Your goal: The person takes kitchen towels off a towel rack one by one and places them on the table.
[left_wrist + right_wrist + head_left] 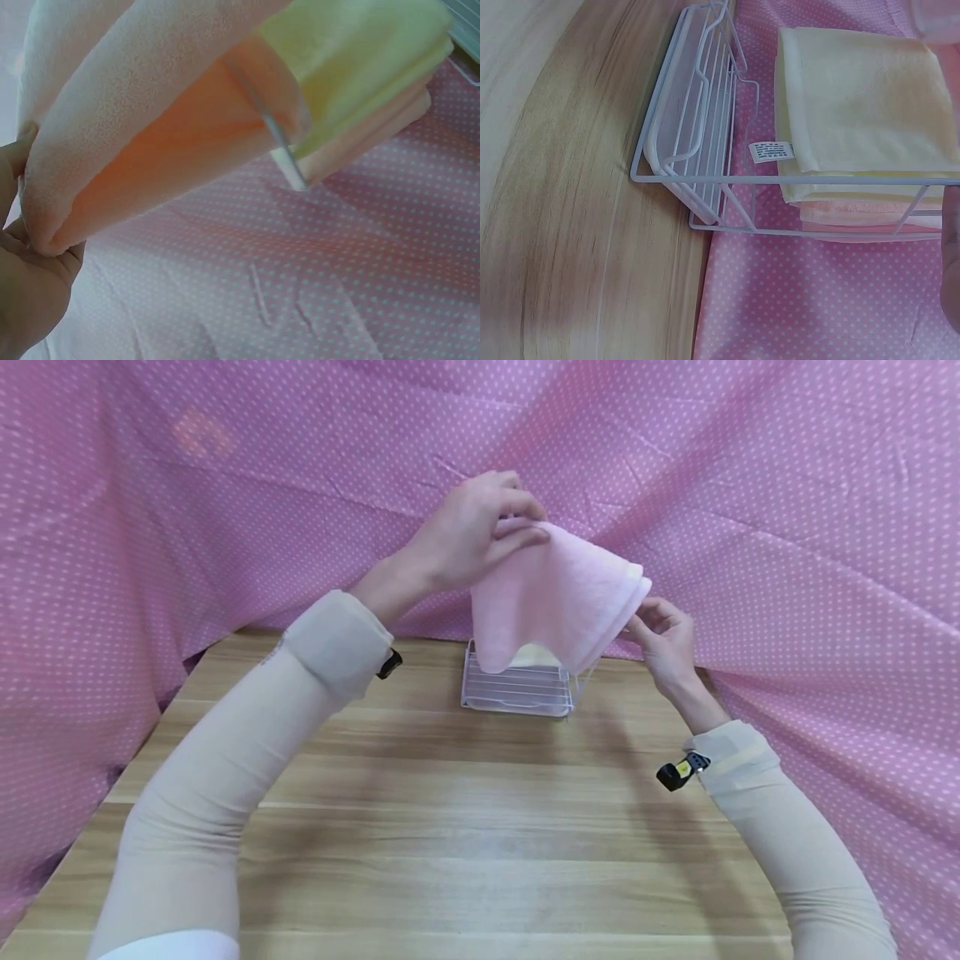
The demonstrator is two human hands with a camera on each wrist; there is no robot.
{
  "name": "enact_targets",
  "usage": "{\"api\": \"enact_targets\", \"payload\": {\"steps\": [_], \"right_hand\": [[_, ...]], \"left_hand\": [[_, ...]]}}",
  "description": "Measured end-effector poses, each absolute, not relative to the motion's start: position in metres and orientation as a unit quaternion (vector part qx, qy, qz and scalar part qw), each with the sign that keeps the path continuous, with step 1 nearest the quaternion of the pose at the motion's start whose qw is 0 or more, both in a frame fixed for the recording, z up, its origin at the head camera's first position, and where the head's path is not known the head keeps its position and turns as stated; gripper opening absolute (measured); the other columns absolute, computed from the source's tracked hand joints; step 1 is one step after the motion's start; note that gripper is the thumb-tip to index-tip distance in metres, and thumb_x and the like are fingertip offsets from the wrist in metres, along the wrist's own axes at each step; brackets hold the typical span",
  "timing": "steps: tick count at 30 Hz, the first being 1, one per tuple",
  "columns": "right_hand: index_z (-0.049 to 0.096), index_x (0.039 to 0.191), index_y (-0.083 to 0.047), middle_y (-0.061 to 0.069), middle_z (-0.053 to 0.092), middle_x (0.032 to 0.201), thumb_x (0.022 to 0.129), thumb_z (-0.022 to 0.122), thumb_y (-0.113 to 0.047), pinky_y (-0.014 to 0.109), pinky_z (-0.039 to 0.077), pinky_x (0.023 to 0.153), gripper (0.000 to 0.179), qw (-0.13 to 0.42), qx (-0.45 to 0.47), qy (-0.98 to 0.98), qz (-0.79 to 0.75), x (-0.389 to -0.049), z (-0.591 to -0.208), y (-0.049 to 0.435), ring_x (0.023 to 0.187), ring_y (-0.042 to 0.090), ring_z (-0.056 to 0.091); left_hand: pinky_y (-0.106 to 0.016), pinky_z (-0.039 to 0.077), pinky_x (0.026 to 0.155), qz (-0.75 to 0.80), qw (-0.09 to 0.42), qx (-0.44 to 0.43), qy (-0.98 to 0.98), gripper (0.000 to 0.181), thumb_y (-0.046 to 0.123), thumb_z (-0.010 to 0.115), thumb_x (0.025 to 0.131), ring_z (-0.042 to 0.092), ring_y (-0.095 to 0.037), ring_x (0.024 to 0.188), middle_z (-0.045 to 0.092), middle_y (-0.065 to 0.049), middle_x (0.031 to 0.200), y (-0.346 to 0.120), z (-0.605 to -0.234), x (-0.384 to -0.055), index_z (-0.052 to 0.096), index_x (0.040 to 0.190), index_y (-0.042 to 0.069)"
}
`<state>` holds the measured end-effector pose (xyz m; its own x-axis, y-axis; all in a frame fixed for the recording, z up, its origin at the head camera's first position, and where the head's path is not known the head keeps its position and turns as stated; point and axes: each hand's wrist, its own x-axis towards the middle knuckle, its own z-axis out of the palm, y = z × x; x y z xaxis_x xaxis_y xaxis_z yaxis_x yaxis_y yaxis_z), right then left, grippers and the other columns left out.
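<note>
A pink towel point(573, 585) hangs folded from my left hand point(483, 527), which pinches its upper edge between thumb and fingers. Below it stands a white wire rack point(517, 693) with a tray at its base. My right hand point(663, 643) is at the rack's right side, fingers curled at its upper rail point(840, 180); the towel partly hides this grip. At the right wrist view's edge, only a piece of that hand point(951, 270) shows against the rail. A folded yellow towel point(870, 97) with a white label lies at the rack, over a pink cloth point(847, 214).
The rack stands near the back edge of a wooden table point(480, 827). Behind and at both sides hangs a pink polka-dot cloth point(300, 443).
</note>
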<state>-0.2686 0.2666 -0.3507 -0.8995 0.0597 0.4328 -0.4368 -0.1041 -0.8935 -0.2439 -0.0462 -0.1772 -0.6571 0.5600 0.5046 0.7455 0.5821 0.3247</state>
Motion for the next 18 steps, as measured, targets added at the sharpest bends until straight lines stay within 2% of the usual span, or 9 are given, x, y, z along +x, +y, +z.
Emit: {"api": "enact_targets", "payload": {"steps": [7, 13, 18], "right_hand": [[0.074, 0.089, -0.018, -0.006, 0.076, 0.085, 0.095, 0.064, 0.015, 0.024, 0.065, 0.073, 0.035, 0.173, 0.141, -0.648, 0.729, -0.269, -0.352, 0.267, 0.077, 0.007, 0.072], [0.075, 0.09, -0.019, -0.006, 0.076, 0.084, 0.094, 0.069, 0.01, 0.024, 0.065, 0.073, 0.03, 0.172, 0.142, -0.653, 0.724, -0.268, -0.352, 0.267, 0.076, 0.006, 0.071], [0.075, 0.091, -0.017, -0.006, 0.077, 0.085, 0.094, 0.072, 0.008, 0.023, 0.064, 0.073, 0.025, 0.169, 0.149, -0.646, 0.729, -0.267, -0.352, 0.268, 0.076, 0.006, 0.072]], "left_hand": [[-0.026, 0.043, 0.084, -0.283, 0.189, -0.382, -0.859, 0.024, 0.025, 0.068, 0.104, 0.055, -0.018, 0.092, 0.069, -0.011, 0.104, -0.049, -0.169, -0.234, 0.077, 0.116, 0.005], [-0.026, 0.043, 0.08, -0.29, 0.186, -0.383, -0.857, 0.024, 0.024, 0.07, 0.103, 0.055, -0.017, 0.089, 0.069, -0.011, 0.104, -0.055, -0.163, -0.227, 0.077, 0.117, 0.005], [-0.028, 0.045, 0.084, -0.297, 0.191, -0.385, -0.852, 0.023, 0.023, 0.072, 0.101, 0.06, -0.021, 0.092, 0.072, -0.013, 0.105, -0.061, -0.162, -0.221, 0.077, 0.114, 0.004]]}}
